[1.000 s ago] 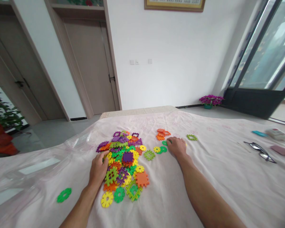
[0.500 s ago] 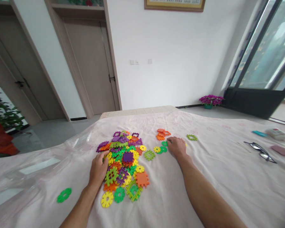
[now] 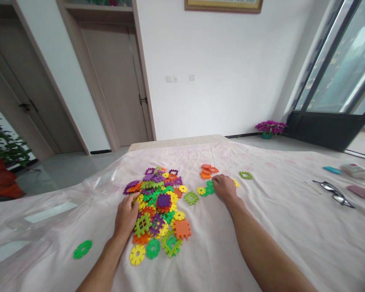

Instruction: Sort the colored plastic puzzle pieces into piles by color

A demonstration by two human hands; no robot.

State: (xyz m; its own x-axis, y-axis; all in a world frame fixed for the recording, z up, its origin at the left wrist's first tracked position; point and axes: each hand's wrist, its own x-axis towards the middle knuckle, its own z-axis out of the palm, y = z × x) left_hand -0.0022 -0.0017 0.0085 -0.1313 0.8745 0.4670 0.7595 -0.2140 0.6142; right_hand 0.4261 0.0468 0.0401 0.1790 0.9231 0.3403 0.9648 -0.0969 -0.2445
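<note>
A heap of plastic interlocking pieces [image 3: 152, 197] lies on the cloth, mixing notched discs and square toothed plates in purple, green, yellow and orange. My left hand [image 3: 127, 213] rests against the heap's left side, thumb apart from the fingers, holding nothing I can see. Palm down, my right hand [image 3: 225, 187] lies on the cloth with its fingertips beside green discs [image 3: 210, 187]; its underside is hidden. Just beyond it are orange pieces [image 3: 207, 171]. A yellow piece [image 3: 236, 183] peeks out at its right. A small yellow disc [image 3: 201, 191] and a green square frame [image 3: 191, 198] lie between my hands.
A lone green disc [image 3: 82, 249] lies at the left, near clear plastic containers [image 3: 48, 214]. Another green frame [image 3: 245, 175] sits right of my right hand. Eyeglasses [image 3: 333, 193], a pink case [image 3: 361, 192], a blue item [image 3: 332, 170] and a white packet [image 3: 356, 171] lie farther right.
My right hand has shifted slightly left and away from me, showing more of the yellow piece behind it. My left hand and the heap stay in place.
</note>
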